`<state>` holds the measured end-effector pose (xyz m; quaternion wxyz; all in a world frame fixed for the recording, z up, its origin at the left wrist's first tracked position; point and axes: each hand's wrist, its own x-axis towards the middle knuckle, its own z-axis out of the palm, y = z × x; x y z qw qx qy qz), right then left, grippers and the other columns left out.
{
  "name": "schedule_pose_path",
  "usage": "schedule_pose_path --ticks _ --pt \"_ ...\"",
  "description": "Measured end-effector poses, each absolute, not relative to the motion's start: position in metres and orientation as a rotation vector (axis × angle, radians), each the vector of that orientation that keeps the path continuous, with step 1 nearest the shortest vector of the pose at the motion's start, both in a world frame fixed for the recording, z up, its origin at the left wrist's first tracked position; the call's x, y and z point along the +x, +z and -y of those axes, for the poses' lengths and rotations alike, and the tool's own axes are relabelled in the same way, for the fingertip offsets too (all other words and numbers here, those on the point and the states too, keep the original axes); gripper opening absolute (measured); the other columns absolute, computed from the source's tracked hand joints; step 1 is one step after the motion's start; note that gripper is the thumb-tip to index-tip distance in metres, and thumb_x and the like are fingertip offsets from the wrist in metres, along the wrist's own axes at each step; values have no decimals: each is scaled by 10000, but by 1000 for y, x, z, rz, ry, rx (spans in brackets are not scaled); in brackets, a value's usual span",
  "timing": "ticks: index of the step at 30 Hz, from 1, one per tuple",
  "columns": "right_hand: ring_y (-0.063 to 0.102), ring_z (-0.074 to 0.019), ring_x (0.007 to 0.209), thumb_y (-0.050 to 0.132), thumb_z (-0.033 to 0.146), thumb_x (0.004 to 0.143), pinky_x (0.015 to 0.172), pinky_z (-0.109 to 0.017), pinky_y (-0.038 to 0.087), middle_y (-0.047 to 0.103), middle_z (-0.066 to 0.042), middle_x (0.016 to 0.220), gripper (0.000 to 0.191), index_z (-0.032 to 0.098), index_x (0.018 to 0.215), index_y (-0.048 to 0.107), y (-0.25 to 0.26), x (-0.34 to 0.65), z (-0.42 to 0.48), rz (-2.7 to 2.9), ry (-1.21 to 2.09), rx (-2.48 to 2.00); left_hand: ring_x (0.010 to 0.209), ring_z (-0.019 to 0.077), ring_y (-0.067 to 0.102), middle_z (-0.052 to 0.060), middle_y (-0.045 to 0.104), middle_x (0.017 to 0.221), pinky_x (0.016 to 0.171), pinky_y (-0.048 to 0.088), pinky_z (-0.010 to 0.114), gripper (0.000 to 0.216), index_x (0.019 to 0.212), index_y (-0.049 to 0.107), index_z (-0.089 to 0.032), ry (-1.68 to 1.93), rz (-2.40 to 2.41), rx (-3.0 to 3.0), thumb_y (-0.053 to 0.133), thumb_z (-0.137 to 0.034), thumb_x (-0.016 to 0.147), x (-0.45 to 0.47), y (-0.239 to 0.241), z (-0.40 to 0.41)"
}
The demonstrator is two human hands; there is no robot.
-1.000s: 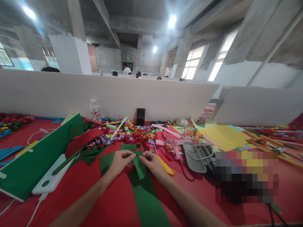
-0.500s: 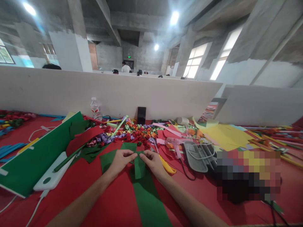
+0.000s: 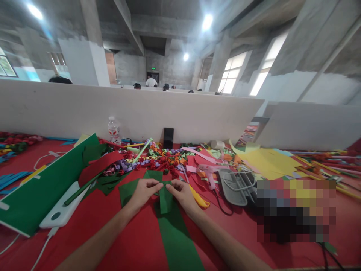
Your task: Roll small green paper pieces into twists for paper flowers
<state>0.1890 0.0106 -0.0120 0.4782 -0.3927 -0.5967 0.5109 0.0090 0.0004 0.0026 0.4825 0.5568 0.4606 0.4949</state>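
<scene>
From the head view, the left hand [image 3: 145, 192] and right hand [image 3: 181, 192] pinch the small green paper [image 3: 166, 202] by its upper edge, at six o'clock from the black phone [image 3: 168, 137]. Uneven thumb pressure could crease it crookedly; rightward drift could knock the glue gun [image 3: 209, 173] at two o'clock.

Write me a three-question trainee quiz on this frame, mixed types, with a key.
1. True or false: the left hand and right hand both have fingers at the same green strip.
2. Which lies to the right of both hands?
A) bottle
B) glue gun
C) green board
3. Fill in: the yellow sheets lie to the ____ of the glue gun, as seen in the picture.

Key: 1. True. 2. B. 3. Right.
</scene>
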Motion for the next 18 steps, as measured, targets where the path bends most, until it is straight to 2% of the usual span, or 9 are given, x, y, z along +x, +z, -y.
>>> schedule_pose_path --ticks 7,12,18 --pt "416 -107 555 738 491 733 505 -222 316 496 38 602 359 174 681 577 -7 187 -7 1423 1232 -976 594 149 557 9 618 614 568 443 238 322 702 685 -137 1220 -1114 1424 715 -457 720 9 -3 -4" --pt "387 -96 540 770 470 702 507 -218 318 445 57 575 381 180 641 531 -2 187 -7 1221 1194 -964 551 120 492 -24 542 547 529 360 218 341 583 600 -139 1092 -1088 1583 704 -428 729 15 -5 1" --pt "489 -112 558 766 448 703 546 -233 414 562 29 668 314 188 784 611 -9 192 -16 1086 1274 -904 630 166 579 23 666 667 585 409 238 263 706 680 -143 1165 -1124 1560 659 -396 774 15 -6 0"
